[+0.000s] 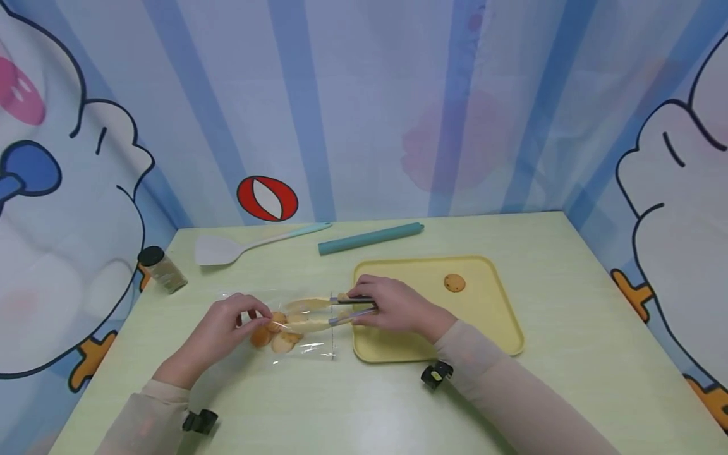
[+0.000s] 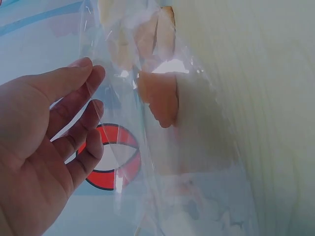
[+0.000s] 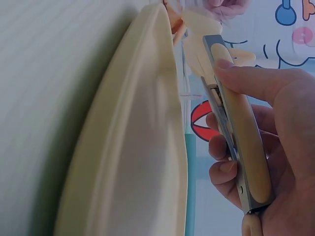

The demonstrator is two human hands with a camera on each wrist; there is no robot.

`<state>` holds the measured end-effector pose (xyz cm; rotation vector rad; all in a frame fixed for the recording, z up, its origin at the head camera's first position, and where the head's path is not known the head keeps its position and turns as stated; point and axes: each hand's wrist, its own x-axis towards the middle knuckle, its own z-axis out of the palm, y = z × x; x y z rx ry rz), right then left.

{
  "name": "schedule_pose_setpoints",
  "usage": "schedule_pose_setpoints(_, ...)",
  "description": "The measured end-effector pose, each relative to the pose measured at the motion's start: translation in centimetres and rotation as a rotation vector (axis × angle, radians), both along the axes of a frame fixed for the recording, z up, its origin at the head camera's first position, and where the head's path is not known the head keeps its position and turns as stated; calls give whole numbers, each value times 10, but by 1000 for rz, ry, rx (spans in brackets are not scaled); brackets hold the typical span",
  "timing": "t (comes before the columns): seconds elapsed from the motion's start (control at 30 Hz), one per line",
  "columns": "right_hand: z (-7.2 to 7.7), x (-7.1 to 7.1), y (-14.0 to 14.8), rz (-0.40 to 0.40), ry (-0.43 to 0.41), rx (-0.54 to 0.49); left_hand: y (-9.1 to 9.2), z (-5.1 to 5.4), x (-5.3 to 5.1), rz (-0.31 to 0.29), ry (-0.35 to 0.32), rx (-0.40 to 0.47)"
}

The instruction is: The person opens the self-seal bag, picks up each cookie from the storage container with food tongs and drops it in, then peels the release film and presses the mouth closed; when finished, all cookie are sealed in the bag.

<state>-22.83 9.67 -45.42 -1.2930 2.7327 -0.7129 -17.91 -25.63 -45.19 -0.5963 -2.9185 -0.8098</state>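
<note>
A clear plastic bag (image 1: 318, 347) with several round cookies (image 1: 283, 342) inside lies left of the yellow tray (image 1: 392, 354). My left hand (image 1: 224, 328) pinches the bag's film between thumb and index finger, as the left wrist view shows with the hand (image 2: 54, 128) beside the bag (image 2: 197, 147). My right hand (image 1: 398, 306) grips the tongs (image 1: 344, 318), whose cream tips reach into the bag among the cookies. In the right wrist view the thumb and fingers of the hand (image 3: 275, 132) wrap the tongs' handle (image 3: 243, 132). A single cookie (image 1: 454, 282) lies on the tray.
A white spatula (image 1: 218, 250) with a light blue handle end and a teal stick-shaped object (image 1: 370, 239) lie along the back of the table. A black-capped jar (image 1: 165, 272) stands tilted at the far left. A patterned curtain (image 1: 364, 114) hangs behind the table.
</note>
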Motion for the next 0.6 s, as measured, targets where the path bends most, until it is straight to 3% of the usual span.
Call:
schedule_pose_setpoints(0.3, 2, 6, 3, -26, 21, 11, 1, 0, 0, 1, -10, -4)
schedule_pose_setpoints(0.6, 10, 18, 38, -87, -9, -13, -1, -2, 0, -8, -8, 7)
